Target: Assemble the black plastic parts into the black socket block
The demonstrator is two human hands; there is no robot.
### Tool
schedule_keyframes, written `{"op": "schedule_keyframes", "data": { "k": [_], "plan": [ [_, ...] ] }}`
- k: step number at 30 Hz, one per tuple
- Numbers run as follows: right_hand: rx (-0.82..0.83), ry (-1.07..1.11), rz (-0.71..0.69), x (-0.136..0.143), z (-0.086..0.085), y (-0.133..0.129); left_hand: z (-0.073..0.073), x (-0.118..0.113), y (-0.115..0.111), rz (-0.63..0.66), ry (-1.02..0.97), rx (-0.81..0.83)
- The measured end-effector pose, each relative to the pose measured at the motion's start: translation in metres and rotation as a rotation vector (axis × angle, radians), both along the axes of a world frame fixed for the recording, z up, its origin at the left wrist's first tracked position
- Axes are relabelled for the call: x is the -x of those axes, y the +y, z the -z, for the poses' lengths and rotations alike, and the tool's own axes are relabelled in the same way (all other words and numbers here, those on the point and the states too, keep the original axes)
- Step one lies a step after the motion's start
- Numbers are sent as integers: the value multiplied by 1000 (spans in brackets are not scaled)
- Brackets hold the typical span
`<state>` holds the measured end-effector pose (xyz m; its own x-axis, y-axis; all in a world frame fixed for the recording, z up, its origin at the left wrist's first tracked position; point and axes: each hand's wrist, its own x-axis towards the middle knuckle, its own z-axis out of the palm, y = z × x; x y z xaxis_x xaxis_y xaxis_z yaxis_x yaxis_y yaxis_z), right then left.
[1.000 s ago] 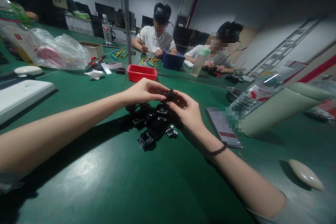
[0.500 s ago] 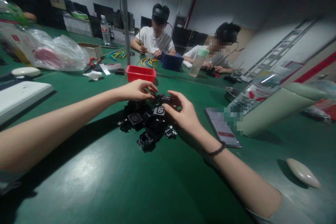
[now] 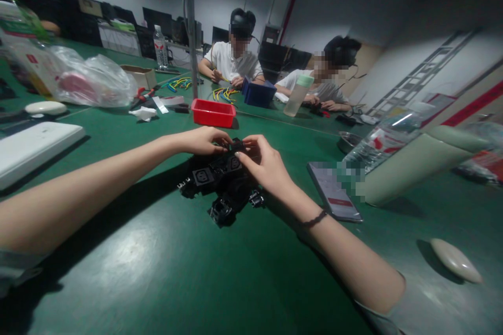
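Observation:
A small heap of black plastic power sockets (image 3: 202, 177) lies on the green table in front of me. Two of them show square faces with slots, and metal contacts stick out at the edges. My left hand (image 3: 210, 141) reaches over the heap's far left side, its fingers curled down against a black socket (image 3: 237, 145). From the right, my right hand (image 3: 264, 161) has thumb and fingers bent around the same piece, partly covering it. The fingertips of both hands nearly meet there. Nearer to me rests another black socket (image 3: 220, 212).
Just beyond my hands stands a red bin (image 3: 214, 114). To the right lie a phone (image 3: 334, 191), a tilted green flask (image 3: 416, 167) and a pale mouse (image 3: 455, 260). A white box (image 3: 37, 149) is at left. Two people work across the table by a blue bin (image 3: 259, 92).
My hands have drawn closer together over the heap. The right hand has moved slightly left, its fingers closing in around the black socket. The view has shifted a little.

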<state>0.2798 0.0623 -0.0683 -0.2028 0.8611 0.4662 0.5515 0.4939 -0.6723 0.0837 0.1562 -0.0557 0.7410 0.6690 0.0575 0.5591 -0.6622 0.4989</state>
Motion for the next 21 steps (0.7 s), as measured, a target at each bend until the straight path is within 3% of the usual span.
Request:
{"op": "schedule_keyframes", "data": {
  "k": [6,10,15,21],
  "plan": [
    [53,-178,-109,1,-3,-3,6,3,8,-54,-211,156],
    [3,-231,-46,-6,-6,2,9,2,9,-39,-327,271],
    [38,-256,216,-30,-2,18,4,-6,-3,-25,-206,178],
    [203,-167,200,-49,4,36,-1,-16,-20,37,-12,67]
  ]
}}
